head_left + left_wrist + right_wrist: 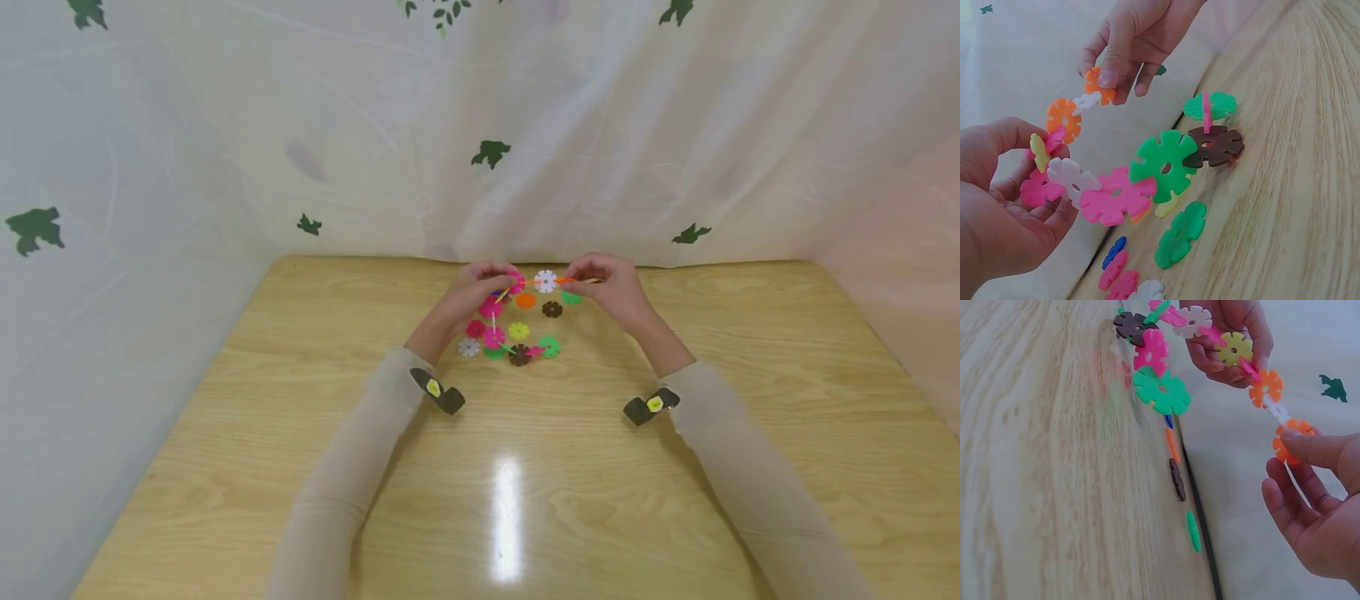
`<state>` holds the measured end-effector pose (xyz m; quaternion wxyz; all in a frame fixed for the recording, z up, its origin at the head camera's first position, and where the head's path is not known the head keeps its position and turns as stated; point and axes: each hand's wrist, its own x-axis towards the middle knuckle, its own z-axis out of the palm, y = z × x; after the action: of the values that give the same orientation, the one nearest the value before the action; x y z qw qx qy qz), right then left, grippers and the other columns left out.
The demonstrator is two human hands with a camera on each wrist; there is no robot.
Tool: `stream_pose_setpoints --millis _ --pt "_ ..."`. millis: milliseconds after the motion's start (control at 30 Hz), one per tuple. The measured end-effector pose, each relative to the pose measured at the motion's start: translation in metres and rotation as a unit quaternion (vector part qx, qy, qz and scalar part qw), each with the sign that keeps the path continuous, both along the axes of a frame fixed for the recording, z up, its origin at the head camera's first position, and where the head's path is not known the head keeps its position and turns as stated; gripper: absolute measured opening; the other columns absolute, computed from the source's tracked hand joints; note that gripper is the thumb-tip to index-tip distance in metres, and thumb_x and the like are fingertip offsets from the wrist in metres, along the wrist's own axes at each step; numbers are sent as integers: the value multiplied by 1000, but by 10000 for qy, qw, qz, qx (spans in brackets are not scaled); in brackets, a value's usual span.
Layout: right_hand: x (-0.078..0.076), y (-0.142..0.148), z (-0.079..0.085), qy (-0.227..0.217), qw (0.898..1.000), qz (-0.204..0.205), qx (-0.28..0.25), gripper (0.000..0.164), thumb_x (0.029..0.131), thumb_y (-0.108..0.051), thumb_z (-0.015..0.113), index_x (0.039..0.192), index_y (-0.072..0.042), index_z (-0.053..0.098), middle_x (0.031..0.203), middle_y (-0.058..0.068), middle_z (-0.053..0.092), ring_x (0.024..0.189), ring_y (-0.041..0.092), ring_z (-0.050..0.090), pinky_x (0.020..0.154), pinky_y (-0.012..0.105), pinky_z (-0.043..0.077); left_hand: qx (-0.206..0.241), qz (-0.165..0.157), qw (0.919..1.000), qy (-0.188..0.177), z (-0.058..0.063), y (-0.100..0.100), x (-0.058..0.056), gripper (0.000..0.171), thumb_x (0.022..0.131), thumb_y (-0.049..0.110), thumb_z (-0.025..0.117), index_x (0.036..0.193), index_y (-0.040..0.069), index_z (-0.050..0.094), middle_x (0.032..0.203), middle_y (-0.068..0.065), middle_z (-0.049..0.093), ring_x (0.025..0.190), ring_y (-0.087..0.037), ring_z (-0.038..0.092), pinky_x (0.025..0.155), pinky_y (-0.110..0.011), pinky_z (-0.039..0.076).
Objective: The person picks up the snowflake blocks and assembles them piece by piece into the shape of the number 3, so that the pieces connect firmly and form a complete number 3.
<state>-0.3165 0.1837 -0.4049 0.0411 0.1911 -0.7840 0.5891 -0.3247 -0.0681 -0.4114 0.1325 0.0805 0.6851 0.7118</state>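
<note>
Both hands hold up a curved chain of interlocking notched plastic discs near the table's far edge. My left hand point(474, 289) grips the chain around a yellow disc point(1234, 350) and its pink neighbours. Thumb and fingers of my right hand point(611, 287) pinch the orange disc point(1291, 439) at one end. Between the hands sit a white disc point(545, 282) and another orange disc point(1064, 120). From the left hand the rest hangs toward the table: a pink disc point(1116, 197), a green disc point(1163, 167), a brown disc point(1215, 147) and a green end disc point(1161, 389).
Several loose discs lie on the wooden table point(562, 467) below the chain, among them a white one point(469, 347), a yellow one point(519, 331), an orange one point(526, 301) and a brown one point(552, 309). A pale curtain point(375, 150) with green leaf shapes stands behind.
</note>
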Motion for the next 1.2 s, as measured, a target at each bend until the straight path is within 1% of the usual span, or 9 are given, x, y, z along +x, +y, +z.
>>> stream_pose_setpoints --millis 100,367,467,600,767,867,1033,1100,1200 --pt "1 0 0 -64 9999 97 -100 14 89 -1 77 100 6 72 91 -6 70 84 10 68 75 28 61 17 -7 10000 -53 0 0 0 17 99 9 64 115 2 68 101 -2 68 89 -17 63 98 -44 57" --pt "3 -2 1 -81 9996 142 -222 14 88 -3 78 98 5 72 89 -7 69 83 14 68 73 27 61 -55 -26 9999 -103 1 0 2 18 99 10 65 115 4 68 100 -3 69 81 -16 63 72 -24 57" --pt "3 -3 0 -105 9996 95 -255 15 87 -4 79 97 5 72 89 -7 69 81 13 67 72 27 60 -9 -27 10000 -89 0 1 1 17 99 10 64 115 4 68 100 -3 68 82 -17 64 69 -22 56" --pt "2 -4 0 -77 9996 102 -250 17 87 -1 78 98 9 71 88 -8 69 78 11 67 72 26 60 181 -39 9997 -171 0 3 1 22 100 9 62 119 -1 65 103 -4 67 87 -16 65 88 -32 61" --pt "3 -6 1 -45 9995 119 -274 17 86 2 78 98 11 70 85 -9 70 77 8 67 70 23 59 384 -56 9989 -274 0 4 1 29 101 8 62 125 -8 59 105 -3 64 91 -13 64 109 -48 51" --pt "3 -8 1 -38 9993 209 -296 17 86 4 77 98 12 69 85 -9 70 78 7 68 70 20 58 177 -110 9995 -219 0 5 2 28 98 10 68 122 -3 64 101 -2 65 89 -15 62 100 -42 55" --pt "4 -10 0 11 9987 423 -300 18 86 4 77 99 13 69 87 -10 71 81 7 70 72 21 59 -328 -257 9991 -112 2 6 5 31 89 15 80 119 8 73 91 1 71 74 -18 56 65 -25 49" --pt "5 -11 -1 49 9984 475 -303 17 86 4 77 99 13 70 87 -9 70 82 7 70 73 21 59 -376 -300 9988 -104 3 7 5 31 88 14 81 118 9 74 89 1 72 71 -18 55 62 -26 46" --pt "5 -12 0 107 9978 557 -347 11 85 5 78 95 8 73 87 -7 69 83 7 71 74 20 60 -325 -367 9988 -23 4 8 6 30 88 12 80 117 7 74 90 1 74 79 -21 65 80 -39 57"
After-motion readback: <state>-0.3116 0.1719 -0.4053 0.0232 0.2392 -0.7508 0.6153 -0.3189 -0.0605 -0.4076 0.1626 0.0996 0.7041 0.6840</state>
